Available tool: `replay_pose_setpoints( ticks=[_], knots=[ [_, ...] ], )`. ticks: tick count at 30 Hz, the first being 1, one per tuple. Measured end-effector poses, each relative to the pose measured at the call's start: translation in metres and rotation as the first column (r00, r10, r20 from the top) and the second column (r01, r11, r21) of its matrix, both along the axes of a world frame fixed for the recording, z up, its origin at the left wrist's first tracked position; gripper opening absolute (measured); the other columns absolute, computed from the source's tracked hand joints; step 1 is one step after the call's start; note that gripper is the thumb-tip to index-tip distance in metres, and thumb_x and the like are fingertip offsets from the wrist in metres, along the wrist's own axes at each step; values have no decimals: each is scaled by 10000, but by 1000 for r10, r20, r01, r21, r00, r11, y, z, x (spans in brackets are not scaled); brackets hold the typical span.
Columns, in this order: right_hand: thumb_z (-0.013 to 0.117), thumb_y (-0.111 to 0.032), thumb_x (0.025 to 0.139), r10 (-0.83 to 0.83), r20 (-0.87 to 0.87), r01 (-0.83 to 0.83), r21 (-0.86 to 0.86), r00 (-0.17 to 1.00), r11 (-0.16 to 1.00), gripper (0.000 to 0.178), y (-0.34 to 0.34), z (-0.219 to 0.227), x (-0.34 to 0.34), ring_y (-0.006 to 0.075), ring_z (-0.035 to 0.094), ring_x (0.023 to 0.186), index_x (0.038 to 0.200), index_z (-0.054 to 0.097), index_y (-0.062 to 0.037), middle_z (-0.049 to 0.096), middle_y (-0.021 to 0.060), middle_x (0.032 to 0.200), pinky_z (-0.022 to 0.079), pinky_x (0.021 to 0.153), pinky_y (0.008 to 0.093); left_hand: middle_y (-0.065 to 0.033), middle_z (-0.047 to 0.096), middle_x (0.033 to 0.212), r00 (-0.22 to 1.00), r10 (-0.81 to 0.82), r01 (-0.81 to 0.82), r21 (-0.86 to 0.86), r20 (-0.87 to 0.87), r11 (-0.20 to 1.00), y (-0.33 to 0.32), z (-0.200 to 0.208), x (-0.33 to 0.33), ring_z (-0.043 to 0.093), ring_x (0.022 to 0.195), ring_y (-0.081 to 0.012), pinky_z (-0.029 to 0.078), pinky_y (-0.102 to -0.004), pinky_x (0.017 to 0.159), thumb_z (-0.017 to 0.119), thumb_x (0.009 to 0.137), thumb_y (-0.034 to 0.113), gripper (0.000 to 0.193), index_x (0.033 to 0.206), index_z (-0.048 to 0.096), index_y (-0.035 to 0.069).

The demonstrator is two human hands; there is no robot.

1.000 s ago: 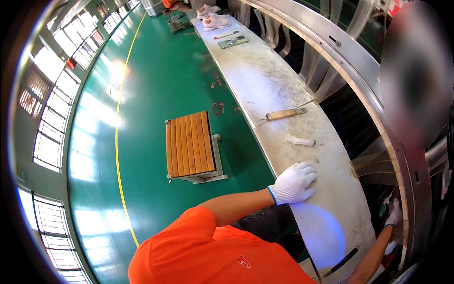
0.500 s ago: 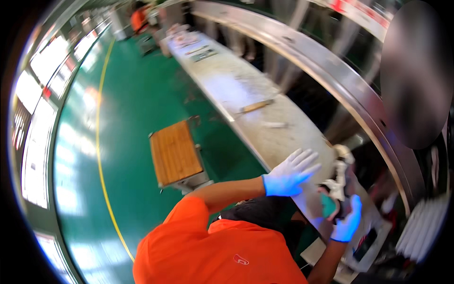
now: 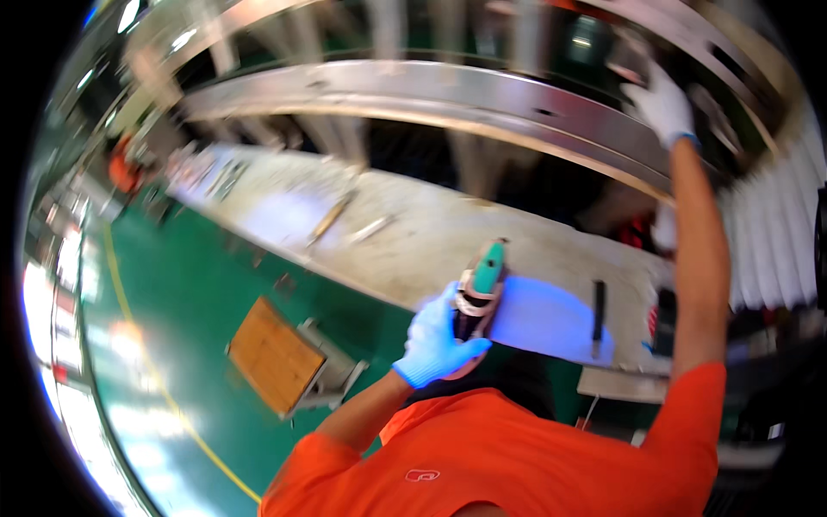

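My left hand [image 3: 438,343], in a white glove that looks blue in the light, is closed around a shoe [image 3: 482,280] with a teal top end and white and dark parts. The shoe is held over the near edge of the worktable [image 3: 413,233]. My right arm stretches far to the right. Its white-gloved hand [image 3: 663,105] is up at the metal rail, beside a blurred greyish thing [image 3: 631,59]. Motion blur hides whether those fingers grip it.
A long metal rail [image 3: 413,86] runs behind the table. On the table lie a black-handled tool [image 3: 599,312], a wooden-handled tool [image 3: 330,222] and a pale stick [image 3: 372,229]. A wooden-topped stool [image 3: 274,355] stands on the green floor. Another person [image 3: 123,164] is far left.
The view has swung to the right. The shoe has passed from my right hand to my left, which was open and empty. My right hand has moved up to the rail.
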State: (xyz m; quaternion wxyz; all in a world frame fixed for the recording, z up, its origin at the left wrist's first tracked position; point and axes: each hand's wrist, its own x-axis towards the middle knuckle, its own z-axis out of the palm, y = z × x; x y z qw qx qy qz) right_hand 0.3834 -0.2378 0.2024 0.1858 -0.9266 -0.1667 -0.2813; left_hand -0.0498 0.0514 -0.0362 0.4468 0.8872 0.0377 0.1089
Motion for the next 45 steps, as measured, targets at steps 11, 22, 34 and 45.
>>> replay_pose_setpoints(
  ticks=[11,22,34,45],
  knots=[
    [625,-360,1144,138,279,-110,-116,950,987,402,-45,-19,84,395,732,1244,1375,771,-64,785,192,1332,569,1030,437,-290,658,1381,972,226,-228,-20,-61,973,-28,-30,-2,642,1287,-499,522,-567,1115,930,773,505,1158,1678,397,18],
    [827,-19,1008,453,429,-446,-123,782,887,280,-17,-256,-362,422,763,1236,1283,799,26,794,219,1330,591,1128,565,-279,633,1456,956,280,-285,-63,-85,956,-29,-32,-2,613,1386,-465,496,-531,1192,939,753,488,1146,1646,441,-29],
    [918,-136,756,269,-29,-266,93,963,960,565,10,-337,-403,557,522,1525,1308,818,-75,673,215,1559,483,1216,614,-242,689,1427,955,295,-285,-349,-26,893,-32,-54,-9,715,1312,-360,575,-451,1122,1012,750,233,997,1577,528,-42],
    [833,-437,1003,359,-110,-351,84,927,932,483,-9,-344,-408,582,536,1500,1340,795,-93,652,249,1557,504,1188,617,-182,683,1415,970,209,-244,-508,-126,826,-30,-43,-8,706,1275,-263,573,-411,1081,919,752,115,910,1560,526,-34]
  ],
)
